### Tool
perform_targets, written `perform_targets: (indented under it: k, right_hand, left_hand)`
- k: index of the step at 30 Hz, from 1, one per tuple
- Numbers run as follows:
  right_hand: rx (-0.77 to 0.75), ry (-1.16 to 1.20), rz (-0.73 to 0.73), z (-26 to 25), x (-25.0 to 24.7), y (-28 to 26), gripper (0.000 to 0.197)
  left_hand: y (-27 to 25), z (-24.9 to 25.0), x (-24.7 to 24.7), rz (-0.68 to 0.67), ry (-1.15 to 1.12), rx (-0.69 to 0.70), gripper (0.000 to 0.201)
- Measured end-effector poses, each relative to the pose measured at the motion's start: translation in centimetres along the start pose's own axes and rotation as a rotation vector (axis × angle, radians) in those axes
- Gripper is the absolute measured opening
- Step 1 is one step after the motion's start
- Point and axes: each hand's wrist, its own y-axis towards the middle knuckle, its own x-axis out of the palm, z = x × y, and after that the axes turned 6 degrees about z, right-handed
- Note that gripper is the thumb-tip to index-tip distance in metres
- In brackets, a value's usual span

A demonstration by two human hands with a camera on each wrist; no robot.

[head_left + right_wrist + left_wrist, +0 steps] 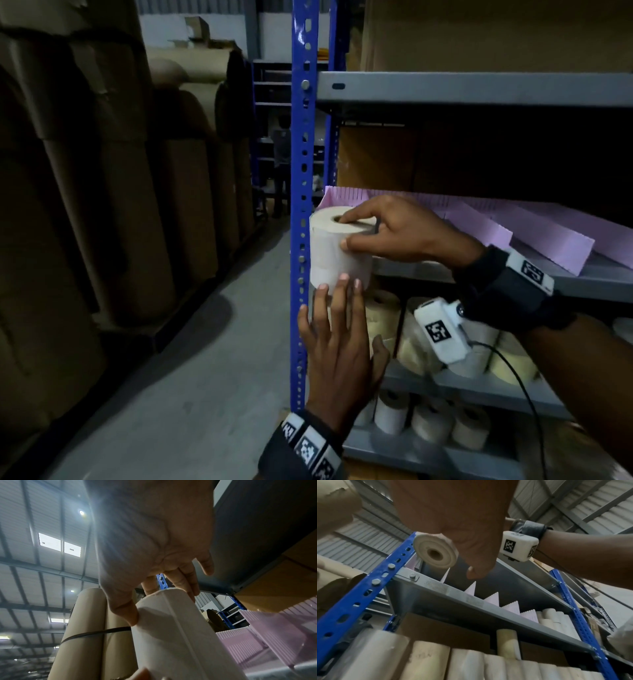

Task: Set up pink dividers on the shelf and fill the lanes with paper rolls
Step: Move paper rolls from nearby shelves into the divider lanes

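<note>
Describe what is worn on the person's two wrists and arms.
Both hands are bare. The left hand has a dark wrist strap set with white blocks printed with black-and-white square markers. The right hand has a dark strap with a white marker tag, and a white boxy camera bearing another marker; a thin black cable runs from it.

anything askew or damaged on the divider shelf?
Nothing looks damaged. The pink dividers run slanted across the grey shelf, though the wide lens may exaggerate that. The paper roll sits upright in the right hand, at the shelf's left end.
</note>
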Motion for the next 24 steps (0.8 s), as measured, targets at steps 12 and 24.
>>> perform_targets:
  k: [12,24]
  right_hand:
    - [0.059,0.032,0.047,5.2,2.7,5.1,0.072]
    - [-0.041,-0.345,-0.196,6.6,2.4,11.1,0.046]
  left_hand:
    - [4.9,-1.8,4.3,-0.072,-0.027,-0.056,0.084]
    - [8.2,-2.8,7.9,-0.072,-0.051,-0.107,0.081]
